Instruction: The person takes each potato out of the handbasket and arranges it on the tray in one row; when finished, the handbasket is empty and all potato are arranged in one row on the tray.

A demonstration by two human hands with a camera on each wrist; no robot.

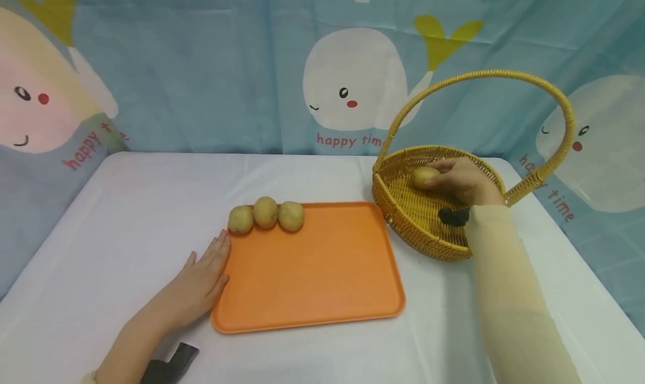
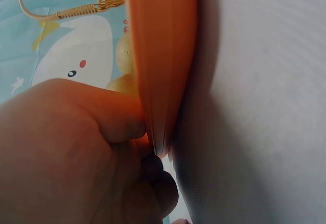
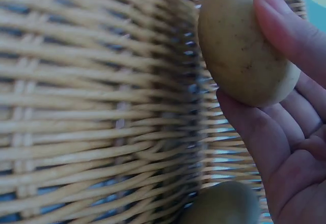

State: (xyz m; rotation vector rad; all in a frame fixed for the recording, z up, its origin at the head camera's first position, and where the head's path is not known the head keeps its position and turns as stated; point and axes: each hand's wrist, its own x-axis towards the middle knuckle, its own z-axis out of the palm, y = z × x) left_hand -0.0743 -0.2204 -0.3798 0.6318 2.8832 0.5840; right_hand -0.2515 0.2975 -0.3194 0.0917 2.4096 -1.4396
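Observation:
Inside the yellow wicker basket [image 1: 420,238], my right hand [image 1: 463,179] grips a potato [image 1: 425,177] between thumb and fingers. In the right wrist view that potato [image 3: 244,46] is held close to the woven side, and a second potato [image 3: 221,206] shows at the bottom edge. An orange tray [image 1: 312,272] lies on the table, with three potatoes [image 1: 265,212] side by side at its far left corner. My left hand [image 1: 199,283] rests against the tray's left edge with fingers extended. In the left wrist view, the thumb and fingers touch the tray's rim [image 2: 163,56].
A white cloth [image 1: 166,193] covers the table. The basket's tall arched handle [image 1: 504,73] rises above the right hand and forearm. Behind the table hangs a blue curtain [image 1: 227,82] printed with whales. Dark straps [image 1: 171,364] are on both wrists.

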